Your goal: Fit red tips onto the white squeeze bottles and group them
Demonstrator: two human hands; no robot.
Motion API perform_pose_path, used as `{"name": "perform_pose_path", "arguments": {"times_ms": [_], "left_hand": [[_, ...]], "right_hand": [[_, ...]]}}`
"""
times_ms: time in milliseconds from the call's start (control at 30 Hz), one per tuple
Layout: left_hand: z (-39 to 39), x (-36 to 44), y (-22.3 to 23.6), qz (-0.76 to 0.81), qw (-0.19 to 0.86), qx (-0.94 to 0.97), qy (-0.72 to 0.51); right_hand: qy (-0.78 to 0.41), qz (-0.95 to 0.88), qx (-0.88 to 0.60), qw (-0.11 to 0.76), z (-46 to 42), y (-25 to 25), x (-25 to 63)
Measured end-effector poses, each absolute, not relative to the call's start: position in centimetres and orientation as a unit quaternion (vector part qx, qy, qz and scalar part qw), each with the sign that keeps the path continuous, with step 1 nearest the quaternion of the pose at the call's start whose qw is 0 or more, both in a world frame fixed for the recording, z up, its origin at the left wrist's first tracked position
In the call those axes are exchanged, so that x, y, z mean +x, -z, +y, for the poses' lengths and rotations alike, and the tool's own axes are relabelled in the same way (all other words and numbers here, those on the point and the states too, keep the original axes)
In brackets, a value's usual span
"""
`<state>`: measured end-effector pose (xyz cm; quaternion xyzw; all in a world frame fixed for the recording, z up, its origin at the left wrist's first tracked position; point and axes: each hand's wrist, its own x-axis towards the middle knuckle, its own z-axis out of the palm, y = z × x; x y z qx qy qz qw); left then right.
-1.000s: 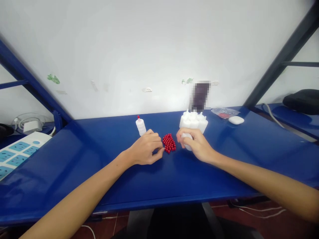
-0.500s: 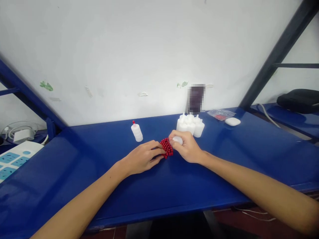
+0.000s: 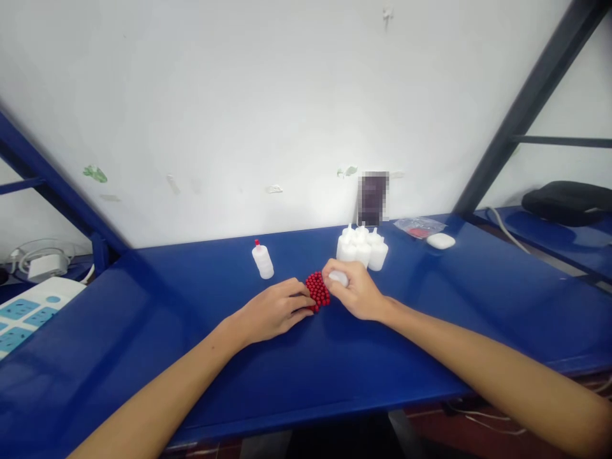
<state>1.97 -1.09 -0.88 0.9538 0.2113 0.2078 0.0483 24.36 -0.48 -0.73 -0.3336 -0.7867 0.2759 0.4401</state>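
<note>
A tight cluster of small red round-topped pieces [image 3: 317, 291] lies on the blue table between my hands. My left hand [image 3: 282, 309] rests against the left side of this cluster, palm down, with its fingers somewhat apart and nothing visibly held. On the cluster's right, my right hand [image 3: 354, 288] is wrapped around a white squeeze bottle [image 3: 338, 278]. Only the bottle's rounded base shows; its nozzle end is hidden by the fingers. Several white squeeze bottles [image 3: 362, 247] with bare pointed nozzles stand grouped behind my right hand. Farther left stands one white bottle [image 3: 262, 262] with a red cap.
Near the wall lies a clear plastic bag [image 3: 419, 227] with red pieces inside, beside a white rounded object [image 3: 440, 241]. A blurred dark panel [image 3: 373, 198] leans by the wall. A power strip [image 3: 36, 312] sits at far left. Metal posts [image 3: 519, 108] flank the table [image 3: 306, 376].
The camera view has tilted up slightly, so everything appears a little lower. Both hands keep nearly the same place, the right one still around the bottle.
</note>
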Motion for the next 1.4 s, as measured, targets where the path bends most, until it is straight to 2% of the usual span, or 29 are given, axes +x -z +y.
{"name": "perform_pose_path", "arguments": {"times_ms": [300, 533, 700, 933, 1067, 1267, 1400], "left_hand": [[-1.4, 2.0, 0.8, 0.259, 0.161, 0.925, -0.225], [-1.1, 1.7, 0.2, 0.208, 0.173, 0.925, -0.268], [-1.2, 1.7, 0.3, 0.168, 0.099, 0.92, -0.34], [-0.9, 2.1, 0.9, 0.14, 0.054, 0.94, -0.307], [-0.7, 1.9, 0.9, 0.128, -0.011, 0.938, -0.321], [-0.5, 3.0, 0.0, 0.26, -0.121, 0.944, -0.161], [-0.3, 4.1, 0.1, 0.279, -0.136, 0.945, -0.1]], "right_hand": [[-0.271, -0.802, -0.31, 0.432, -0.7, 0.3, 24.3], [-0.263, -0.81, -0.308, 0.424, -0.8, 0.4, 24.3], [-0.255, -0.812, -0.314, 0.421, -0.8, 0.3, 24.3], [-0.26, -0.814, -0.32, 0.41, -0.7, 0.3, 24.5], [-0.258, -0.815, -0.316, 0.411, -0.7, 0.3, 24.4], [-0.248, -0.821, -0.313, 0.408, -0.6, 0.4, 24.5], [-0.239, -0.822, -0.312, 0.412, -0.6, 0.3, 24.5]]}}
